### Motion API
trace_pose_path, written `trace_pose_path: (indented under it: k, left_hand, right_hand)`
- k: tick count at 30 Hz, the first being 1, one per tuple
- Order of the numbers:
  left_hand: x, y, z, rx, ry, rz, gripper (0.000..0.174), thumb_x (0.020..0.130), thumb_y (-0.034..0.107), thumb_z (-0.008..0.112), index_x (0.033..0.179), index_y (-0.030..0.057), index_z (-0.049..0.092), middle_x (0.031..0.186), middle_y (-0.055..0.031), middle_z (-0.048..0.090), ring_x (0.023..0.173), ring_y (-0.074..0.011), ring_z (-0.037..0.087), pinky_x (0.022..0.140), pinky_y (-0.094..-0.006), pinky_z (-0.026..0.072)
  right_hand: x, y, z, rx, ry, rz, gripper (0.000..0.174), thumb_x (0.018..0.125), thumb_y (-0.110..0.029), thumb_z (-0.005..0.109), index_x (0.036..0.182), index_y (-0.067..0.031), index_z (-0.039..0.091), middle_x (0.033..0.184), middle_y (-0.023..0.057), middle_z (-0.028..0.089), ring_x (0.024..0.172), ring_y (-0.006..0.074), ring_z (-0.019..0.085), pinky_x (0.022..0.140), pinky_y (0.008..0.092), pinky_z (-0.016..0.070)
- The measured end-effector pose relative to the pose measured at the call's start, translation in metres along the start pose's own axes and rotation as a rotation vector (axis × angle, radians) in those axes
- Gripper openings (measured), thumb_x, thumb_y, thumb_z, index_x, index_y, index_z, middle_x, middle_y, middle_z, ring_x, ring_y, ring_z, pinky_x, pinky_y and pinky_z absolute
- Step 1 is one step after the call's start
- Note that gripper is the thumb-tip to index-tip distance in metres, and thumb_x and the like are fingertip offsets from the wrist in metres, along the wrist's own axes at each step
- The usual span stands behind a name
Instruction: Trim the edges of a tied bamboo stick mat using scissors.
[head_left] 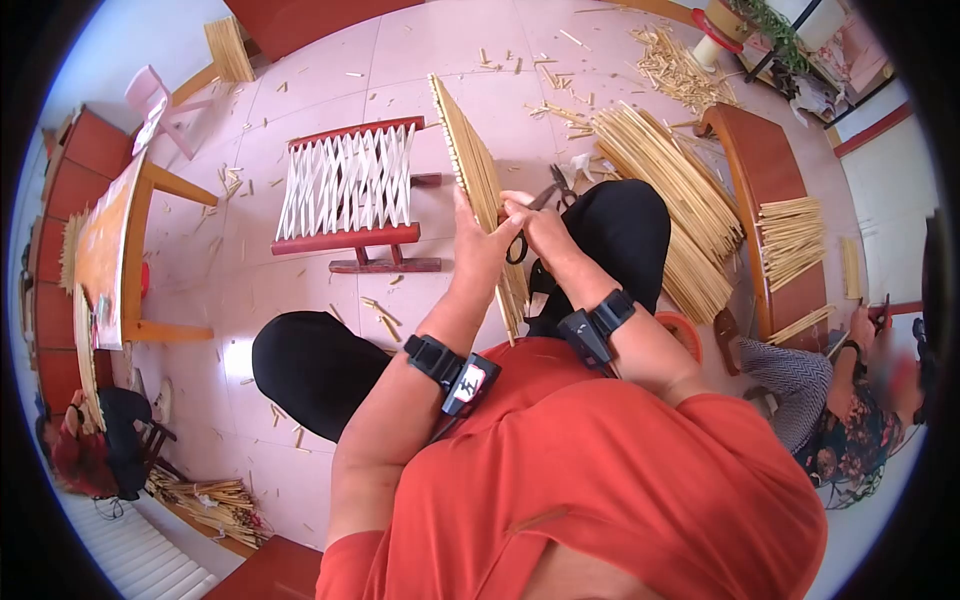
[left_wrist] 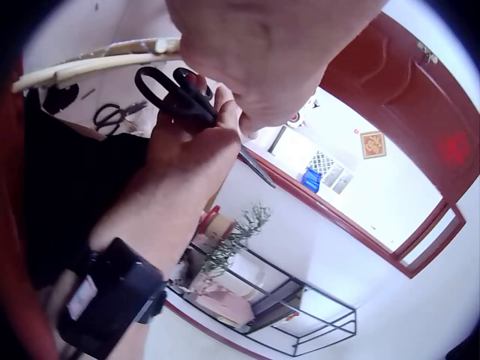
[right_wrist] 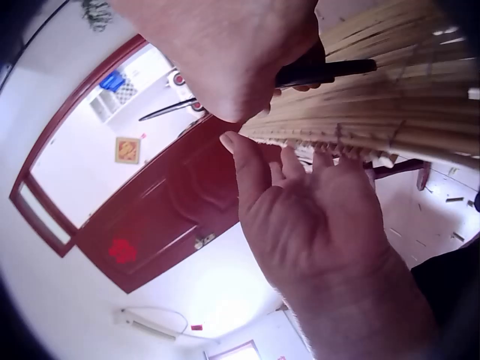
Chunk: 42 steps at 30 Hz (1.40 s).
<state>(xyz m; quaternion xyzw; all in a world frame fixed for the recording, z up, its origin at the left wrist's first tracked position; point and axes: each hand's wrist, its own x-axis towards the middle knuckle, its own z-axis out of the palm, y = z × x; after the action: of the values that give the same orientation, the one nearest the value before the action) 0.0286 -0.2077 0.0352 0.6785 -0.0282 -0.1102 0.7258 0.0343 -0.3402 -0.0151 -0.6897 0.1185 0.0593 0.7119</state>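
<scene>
A panel of straw-coloured stalks (head_left: 468, 140) stands on edge before the lap, its cut ends in a row on the left. My left hand (head_left: 478, 245) lies along that edge. In the right wrist view the left palm (right_wrist: 322, 217) faces the camera, thumb straight up and fingertips against the stalk ends. My right hand (head_left: 548, 238) is close beside it and grips black-handled scissors (left_wrist: 154, 88). Their slim blade (right_wrist: 166, 109) shows beyond the hand in the right wrist view. A second pair of scissors (head_left: 566, 184) lies past the right knee.
Long stalks (head_left: 665, 200) are heaped to the right by a brown bench (head_left: 765, 160) bearing more stalks. A red stool with white webbing (head_left: 348, 185) stands ahead. Offcuts litter the floor. Other people sit at the far left (head_left: 85, 450) and far right (head_left: 850, 420).
</scene>
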Motion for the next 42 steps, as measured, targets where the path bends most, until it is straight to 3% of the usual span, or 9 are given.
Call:
trace_pose_path:
  k: [2, 5, 9, 15, 19, 22, 26, 34, 42]
  left_hand:
    - [0.011, -0.038, -0.008, 0.353, 0.201, 0.238, 0.104, 0.072, 0.011, 0.081, 0.147, -0.0099, 0.013, 0.148, -0.0272, 0.028, 0.138, -0.0315, 0.033, 0.11, -0.0357, 0.0331]
    - [0.017, -0.034, -0.022, 0.492, 0.297, -0.026, 0.1, 0.072, 0.011, 0.081, 0.147, -0.0091, 0.017, 0.143, -0.0273, 0.036, 0.13, -0.032, 0.042, 0.105, -0.0363, 0.0391]
    - [0.024, -0.048, -0.027, -0.197, -0.043, -0.238, 0.068, 0.078, 0.003, 0.073, 0.137, 0.0003, 0.041, 0.114, -0.0151, 0.062, 0.098, -0.0232, 0.062, 0.087, -0.0331, 0.0503]
    - [0.029, 0.033, -0.067, 0.213, 0.03, -0.092, 0.037, 0.079, -0.008, 0.062, 0.115, -0.0022, 0.058, 0.096, -0.0078, 0.066, 0.083, -0.0161, 0.064, 0.076, -0.0297, 0.0526]
    - [0.015, 0.091, -0.066, 0.45, 0.022, -0.063, 0.043, 0.078, -0.004, 0.062, 0.12, -0.0036, 0.054, 0.095, -0.0151, 0.068, 0.079, -0.0216, 0.067, 0.074, -0.0324, 0.053]
    - [0.017, 0.05, -0.054, 0.957, -0.023, -0.074, 0.041, 0.08, 0.001, 0.057, 0.121, -0.0002, 0.053, 0.099, -0.0281, 0.065, 0.094, -0.0415, 0.065, 0.083, -0.0452, 0.0516]
    - [0.039, -0.014, -0.054, 1.078, -0.087, -0.036, 0.039, 0.08, 0.002, 0.056, 0.119, -0.0007, 0.052, 0.097, -0.0283, 0.065, 0.096, -0.0434, 0.063, 0.084, -0.0482, 0.0506]
    - [0.026, 0.085, -0.064, 1.232, -0.068, 0.09, 0.033, 0.079, 0.005, 0.064, 0.11, -0.0007, 0.053, 0.089, -0.0287, 0.066, 0.086, -0.0445, 0.065, 0.079, -0.0489, 0.0515]
    - [0.024, 0.012, -0.045, 1.398, -0.099, -0.106, 0.018, 0.082, 0.003, 0.055, 0.099, -0.0011, 0.051, 0.084, -0.0301, 0.065, 0.087, -0.0455, 0.065, 0.08, -0.0522, 0.0522]
  right_hand:
    - [0.002, 0.018, 0.0, 0.066, 0.061, 0.036, 0.035, 0.096, -0.02, 0.055, 0.12, 0.0038, 0.061, 0.099, 0.0077, 0.066, 0.09, 0.014, 0.059, 0.081, 0.0268, 0.0459]
    - [-0.003, 0.03, 0.002, -0.079, 0.048, 0.103, 0.035, 0.094, -0.018, 0.055, 0.121, 0.0042, 0.06, 0.1, 0.0096, 0.066, 0.093, 0.015, 0.059, 0.083, 0.0281, 0.0456]
    - [-0.015, 0.018, 0.009, -0.088, -0.012, 0.219, 0.039, 0.091, -0.019, 0.059, 0.123, 0.0039, 0.06, 0.099, 0.0094, 0.067, 0.09, 0.0168, 0.059, 0.082, 0.0298, 0.0454]
    - [0.01, 0.053, -0.012, 0.18, 0.207, 0.012, 0.035, 0.091, -0.009, 0.054, 0.122, 0.0075, 0.057, 0.102, 0.0093, 0.065, 0.096, 0.0158, 0.059, 0.086, 0.0272, 0.0438]
    - [-0.005, 0.023, -0.025, 0.328, 0.26, 0.016, 0.032, 0.092, -0.007, 0.051, 0.121, 0.0033, 0.057, 0.105, 0.0097, 0.065, 0.099, 0.0158, 0.059, 0.09, 0.0272, 0.0424]
    - [-0.008, 0.017, -0.026, 0.303, 0.274, 0.028, 0.032, 0.092, -0.009, 0.051, 0.121, 0.0031, 0.057, 0.107, 0.0107, 0.064, 0.099, 0.0165, 0.059, 0.09, 0.0291, 0.0428]
    - [-0.006, 0.03, -0.032, 0.358, 0.266, 0.007, 0.028, 0.089, -0.007, 0.055, 0.115, 0.0037, 0.06, 0.099, 0.0089, 0.066, 0.092, 0.0141, 0.06, 0.082, 0.0263, 0.0439]
    - [-0.012, 0.028, -0.042, 0.391, 0.248, 0.068, 0.025, 0.092, -0.009, 0.051, 0.114, 0.0007, 0.058, 0.102, 0.0103, 0.068, 0.095, 0.0165, 0.063, 0.082, 0.0284, 0.0454]
    - [-0.012, 0.02, -0.039, 0.334, 0.229, 0.072, 0.025, 0.092, -0.011, 0.052, 0.113, 0.0002, 0.058, 0.1, 0.0095, 0.067, 0.094, 0.016, 0.064, 0.079, 0.0289, 0.0453]
